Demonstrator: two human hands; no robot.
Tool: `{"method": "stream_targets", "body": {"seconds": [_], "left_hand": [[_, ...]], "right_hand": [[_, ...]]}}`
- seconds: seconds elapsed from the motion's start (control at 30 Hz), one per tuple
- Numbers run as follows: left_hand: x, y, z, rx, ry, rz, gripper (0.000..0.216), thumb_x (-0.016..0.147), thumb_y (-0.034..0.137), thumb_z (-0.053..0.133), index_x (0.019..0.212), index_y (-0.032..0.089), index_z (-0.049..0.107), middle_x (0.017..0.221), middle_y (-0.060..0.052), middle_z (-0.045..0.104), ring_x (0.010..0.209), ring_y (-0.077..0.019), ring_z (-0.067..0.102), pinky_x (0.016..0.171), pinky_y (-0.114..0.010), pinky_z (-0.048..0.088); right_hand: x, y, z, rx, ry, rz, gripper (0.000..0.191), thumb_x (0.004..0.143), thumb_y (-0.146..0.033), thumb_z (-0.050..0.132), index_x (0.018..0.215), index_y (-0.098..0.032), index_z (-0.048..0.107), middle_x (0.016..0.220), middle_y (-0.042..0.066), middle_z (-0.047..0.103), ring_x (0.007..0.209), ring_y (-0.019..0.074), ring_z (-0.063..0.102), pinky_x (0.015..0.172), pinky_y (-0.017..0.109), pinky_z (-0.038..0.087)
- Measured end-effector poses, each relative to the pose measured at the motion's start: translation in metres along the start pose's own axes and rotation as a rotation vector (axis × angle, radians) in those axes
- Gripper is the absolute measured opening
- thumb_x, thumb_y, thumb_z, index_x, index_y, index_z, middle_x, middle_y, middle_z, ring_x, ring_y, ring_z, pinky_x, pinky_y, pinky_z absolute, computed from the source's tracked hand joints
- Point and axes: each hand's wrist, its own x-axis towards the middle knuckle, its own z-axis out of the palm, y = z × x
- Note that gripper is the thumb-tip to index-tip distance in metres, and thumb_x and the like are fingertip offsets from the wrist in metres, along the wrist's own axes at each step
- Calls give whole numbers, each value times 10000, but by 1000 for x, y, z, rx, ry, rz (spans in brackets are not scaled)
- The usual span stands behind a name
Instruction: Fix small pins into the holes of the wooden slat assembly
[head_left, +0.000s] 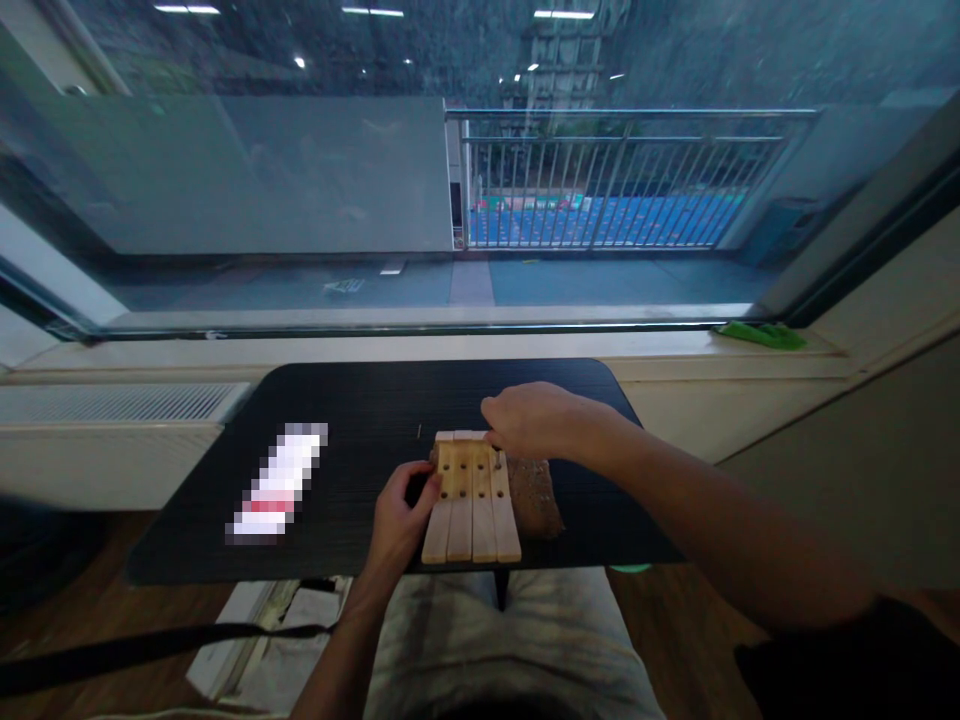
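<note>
Left hand (401,515): pinches slats (484,530), nine o'clock
Right hand (534,420): one o'clock, can't tell fingers' grip
Slats: may slip, pushed hard

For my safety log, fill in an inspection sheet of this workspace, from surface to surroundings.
Surface: dark table, rounded corners.
Job's things: four wooden slats side by side, with holes; a rough brown piece shows at their right.
Clutter: pixelated item on the table's left, contents unreadable; tiny thin piece beyond the slats.
Hands: left hand at the slats' left edge; right hand over their far right corner, fingertips hidden.
Cables: dark band at lower left; strap or cable, cannot tell.
Surroundings: large window, radiator, green item on the sill.
</note>
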Motion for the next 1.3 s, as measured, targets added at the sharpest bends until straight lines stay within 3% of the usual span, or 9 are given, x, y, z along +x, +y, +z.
{"method": "stream_targets", "body": {"seconds": [0.5, 0.77, 1.03, 1.17, 1.3], "left_hand": [[0, 0, 0, -13, 11, -14, 356, 760, 518, 631, 907, 200, 697, 954, -93, 752, 938, -275, 696, 880, -406, 550], [0, 0, -1, -7, 8, -7, 346, 771, 504, 642, 921, 198, 705, 960, -88, 758, 934, -266, 695, 864, -388, 555], [0, -1, 0, -5, 7, -5, 353, 766, 514, 640, 918, 203, 708, 954, -87, 752, 933, -268, 695, 866, -396, 553], [-1, 0, 1, -8, 7, -2, 339, 780, 503, 634, 920, 203, 704, 962, -85, 749, 943, -264, 689, 871, -390, 547], [-2, 2, 2, -7, -2, 2, 329, 788, 481, 628, 934, 197, 705, 971, -87, 745, 955, -263, 687, 887, -387, 545]], "right_hand": [[4, -3, -2, -27, 6, 41, 344, 979, -327, 556, 1103, -87, 770, 1069, 237, 772, 1062, 318, 733, 831, 390, 562], [4, -5, 4, 94, 36, 3, 441, 1003, -358, 428, 1238, -59, 652, 1123, 257, 746, 1068, 329, 725, 803, 391, 541], [0, 5, 13, 159, 82, -80, 283, 983, -248, 455, 1171, -104, 611, 1145, 195, 718, 1004, 273, 690, 807, 342, 488], [9, 14, 30, 375, 178, -234, 236, 949, -154, 463, 1118, -114, 624, 1173, 157, 688, 1043, 229, 647, 907, 328, 475], [15, 18, 48, 737, 200, -303, 367, 869, -9, 415, 1163, -136, 594, 1190, 101, 680, 1102, 159, 628, 960, 287, 466]]}}
